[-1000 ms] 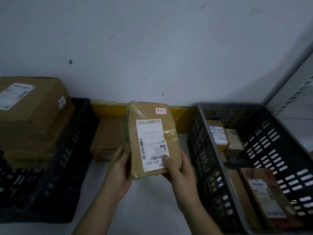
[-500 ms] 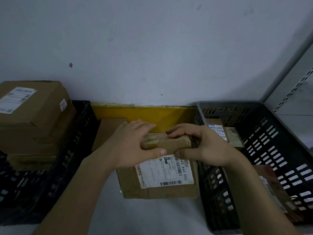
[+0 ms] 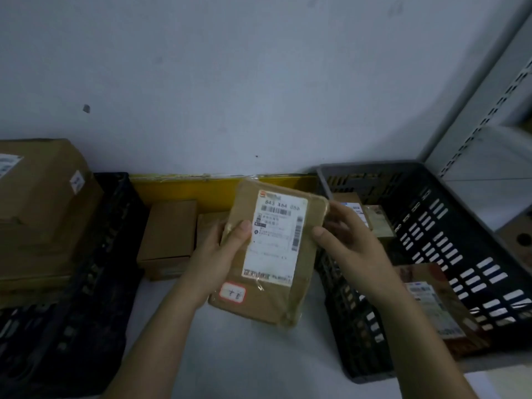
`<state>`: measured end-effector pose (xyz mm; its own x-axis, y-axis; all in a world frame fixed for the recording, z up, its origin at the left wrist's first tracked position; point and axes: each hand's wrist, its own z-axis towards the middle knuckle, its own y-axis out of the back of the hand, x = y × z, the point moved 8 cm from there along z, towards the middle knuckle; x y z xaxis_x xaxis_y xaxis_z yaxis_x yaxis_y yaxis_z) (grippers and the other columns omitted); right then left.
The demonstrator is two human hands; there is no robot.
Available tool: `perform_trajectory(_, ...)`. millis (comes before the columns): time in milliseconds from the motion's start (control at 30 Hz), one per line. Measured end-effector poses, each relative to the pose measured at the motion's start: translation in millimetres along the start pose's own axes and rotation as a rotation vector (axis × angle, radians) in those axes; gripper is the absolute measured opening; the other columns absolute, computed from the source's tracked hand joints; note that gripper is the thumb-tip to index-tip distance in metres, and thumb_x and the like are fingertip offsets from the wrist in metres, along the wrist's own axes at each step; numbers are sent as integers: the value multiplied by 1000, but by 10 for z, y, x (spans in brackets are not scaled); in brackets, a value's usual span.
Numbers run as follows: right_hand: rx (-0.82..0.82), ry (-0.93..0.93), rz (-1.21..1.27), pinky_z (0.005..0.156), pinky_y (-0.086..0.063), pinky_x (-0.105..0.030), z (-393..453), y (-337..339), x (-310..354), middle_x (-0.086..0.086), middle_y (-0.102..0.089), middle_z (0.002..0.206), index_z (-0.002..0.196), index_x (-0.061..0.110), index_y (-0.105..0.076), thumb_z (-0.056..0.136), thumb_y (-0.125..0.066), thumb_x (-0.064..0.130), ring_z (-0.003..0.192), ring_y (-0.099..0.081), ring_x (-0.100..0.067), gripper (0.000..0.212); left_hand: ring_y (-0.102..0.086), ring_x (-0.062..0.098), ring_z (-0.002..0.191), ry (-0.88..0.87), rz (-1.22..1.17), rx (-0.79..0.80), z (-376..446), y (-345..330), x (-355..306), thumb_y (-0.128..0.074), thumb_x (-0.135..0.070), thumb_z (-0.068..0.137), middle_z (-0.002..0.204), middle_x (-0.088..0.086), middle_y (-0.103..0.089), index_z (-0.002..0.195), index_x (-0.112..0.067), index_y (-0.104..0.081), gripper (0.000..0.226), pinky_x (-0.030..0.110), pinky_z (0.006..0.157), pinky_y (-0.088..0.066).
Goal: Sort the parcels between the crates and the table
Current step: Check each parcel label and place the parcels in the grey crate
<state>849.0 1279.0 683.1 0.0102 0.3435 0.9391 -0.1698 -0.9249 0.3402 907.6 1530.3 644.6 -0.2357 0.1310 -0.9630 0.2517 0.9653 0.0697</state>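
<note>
A flat brown parcel (image 3: 270, 298) wrapped in clear tape, with a white shipping label and a small red-edged sticker, is held above the white table (image 3: 230, 364) between the two crates. My left hand (image 3: 218, 254) grips its left edge with the thumb on top. My right hand (image 3: 345, 240) holds its upper right edge, thumb against the side. A black crate (image 3: 95, 254) stands at the left with large cardboard boxes (image 3: 37, 214) stacked in it. A grey crate (image 3: 449, 226) at the right holds several labelled parcels (image 3: 431, 306).
A small brown box (image 3: 169, 234) sits on the table against a yellow board (image 3: 201, 188) by the wall, with another box partly hidden behind the held parcel. A metal shelf upright (image 3: 483, 110) rises at the far right.
The parcel has been turned end over end: its label now reads upright with the red-edged sticker at the bottom. Both hands shifted from its top edge to its sides.
</note>
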Motion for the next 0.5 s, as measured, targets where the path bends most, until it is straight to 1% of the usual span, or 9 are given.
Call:
perform_trajectory(67,2,-61,89,101,-61,-31,-157,-81,-82,16,-53,156,161,44,-40,83,-78,63,128,-66,-1,89,-81,20,93,4,-97,-30,42,-58,-14,-62,-67,92,105,-7,-83,118,-39,-69,39,55,95,-61)
perform_trajectory(100,31,-87,98,99,-62,-32,-217,-139,-114,16,-52,156,162,46,-37,84,-80,64,127,-67,-2,91,-81,21,93,8,-126,-45,75,-79,-15,-62,-68,92,104,-6,-83,118,-39,-69,39,55,95,-61)
perform_trajectory(167,94,-103,66,100,-63,-38,-319,-246,-136,21,-57,153,159,50,-39,90,-80,58,129,-66,-5,81,-81,22,92,22,-145,-59,134,-129,-11,-64,-79,84,104,-8,-83,119,-42,-67,51,56,94,-61)
perform_trajectory(200,99,-98,60,100,-63,-37,-366,-263,-124,22,-60,150,156,50,-41,94,-78,52,130,-66,-5,73,-81,22,92,16,-143,-55,158,-169,-18,-65,-85,80,105,-8,-83,120,-43,-67,59,56,93,-62)
perform_trajectory(300,67,-78,105,96,-60,-23,-474,-189,-24,29,-67,140,147,56,-41,100,-69,35,127,-67,-1,59,-81,21,96,-9,-131,-17,210,-363,-47,-64,-93,72,108,-9,-82,126,-40,-67,76,56,92,-62)
perform_trajectory(333,81,-78,111,96,-58,-19,-516,-152,-4,30,-67,139,148,56,-39,102,-67,31,127,-67,1,59,-81,21,97,-15,-132,-5,203,-445,-71,-64,-93,71,109,-10,-82,127,-39,-66,78,56,92,-62)
perform_trajectory(400,86,-86,103,99,-55,-17,-597,-31,-2,32,-66,140,149,57,-38,104,-65,28,128,-64,4,60,-81,20,96,-15,-143,32,187,-641,-100,-65,-91,75,109,-10,-82,130,-39,-64,75,56,92,-62)
perform_trajectory(433,63,-102,95,101,-56,-19,-631,62,-26,32,-66,138,147,60,-39,104,-65,30,127,-65,4,58,-81,19,96,-13,-140,54,173,-744,-114,-64,-87,78,109,-10,-82,130,-38,-63,72,55,93,-62)
perform_trajectory(500,2,-129,114,100,-59,-25,-681,253,-80,27,-69,137,144,61,-42,103,-66,36,125,-68,-1,54,-81,17,95,-20,-126,106,147,-954,-140,-63,-82,80,108,-10,-82,130,-37,-62,67,54,95,-61)
